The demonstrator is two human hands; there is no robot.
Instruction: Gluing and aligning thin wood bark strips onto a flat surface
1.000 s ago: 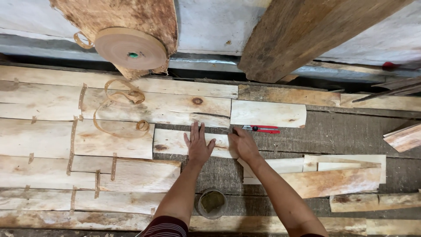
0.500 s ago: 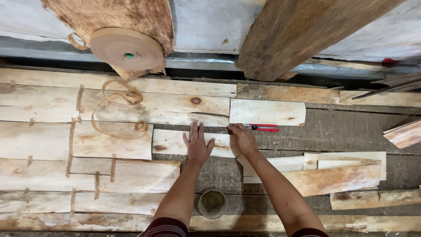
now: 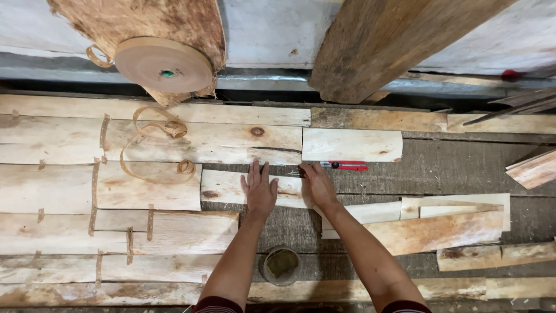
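Both hands on the veneer strip, cutter at its right end.

My left hand (image 3: 259,190) lies flat and spread, gripping nothing, pinning the strip (image 3: 231,186) in the middle of the bench. My right hand (image 3: 315,183) presses beside it, fingers near the red cutter (image 3: 344,166); whether it grips the cutter I cannot tell. Best to keep the strip flat, its edge snug against the far sheet (image 3: 202,142).

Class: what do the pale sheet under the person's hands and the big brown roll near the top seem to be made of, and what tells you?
Pale sheet: thin raw wood veneer, unfinished; grain and dark knots show.
Brown roll: probably paper tape, matte; tightly wound layers, a loose curl beside it.
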